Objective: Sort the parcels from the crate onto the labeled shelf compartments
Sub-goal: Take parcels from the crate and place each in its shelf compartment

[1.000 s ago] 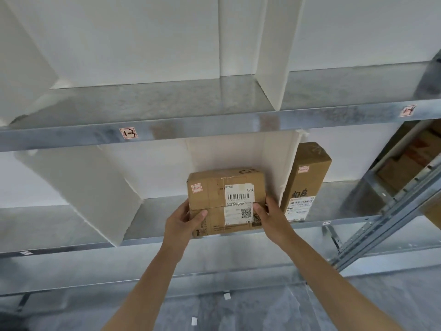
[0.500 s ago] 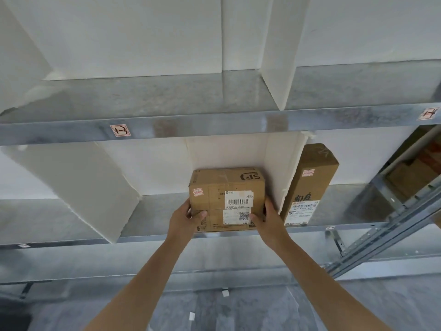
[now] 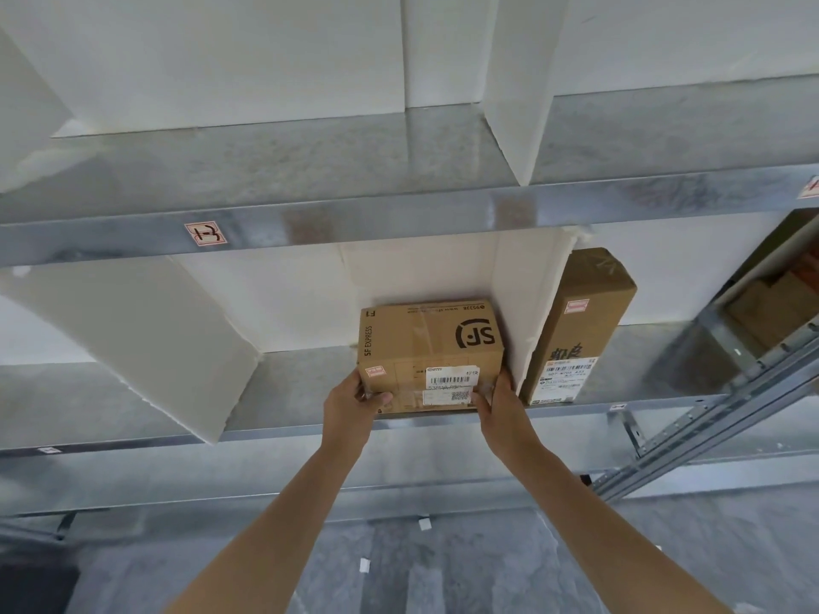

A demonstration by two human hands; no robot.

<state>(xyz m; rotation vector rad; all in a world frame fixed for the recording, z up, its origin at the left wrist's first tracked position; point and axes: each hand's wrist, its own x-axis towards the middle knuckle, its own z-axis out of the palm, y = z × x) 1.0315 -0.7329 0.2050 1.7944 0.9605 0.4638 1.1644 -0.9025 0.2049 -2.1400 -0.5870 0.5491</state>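
Placement looks all but finished in the head view. The parcel (image 3: 427, 343), a brown SF Express box, sits in a compartment of the middle shelf (image 3: 306, 383). Its base seems flat on the metal and its near face is about level with the shelf's front lip. Its right side is just beside the white divider (image 3: 525, 312), with only fingers between them.

The left grip (image 3: 352, 403) wraps the near left corner of the parcel, thumb pressed on the front face and fingers curled round the side. The right grip (image 3: 501, 407) takes the near right corner the same way, thumb by the barcode label and fingers down the side wall. Both are clamped on the parcel; neither is spread.

Done, as far as can be seen: a tall box (image 3: 580, 321) stands upright in the next compartment to the right, against the other face of the divider, and this parcel is in its slot. A red-edged sticker (image 3: 205, 234) on the upper rail (image 3: 399, 214) carries a letter turned sideways that I cannot read with confidence. The parcel's own small red tag is too small to read, so whether it matches this compartment cannot be told.

Left to do, by my judgement: let go of the parcel, perhaps after a push farther in, since it sits at the very front. The crate is out of view, so how many parcels remain cannot be judged. More boxes (image 3: 771, 299) lie on a separate rack at far right.
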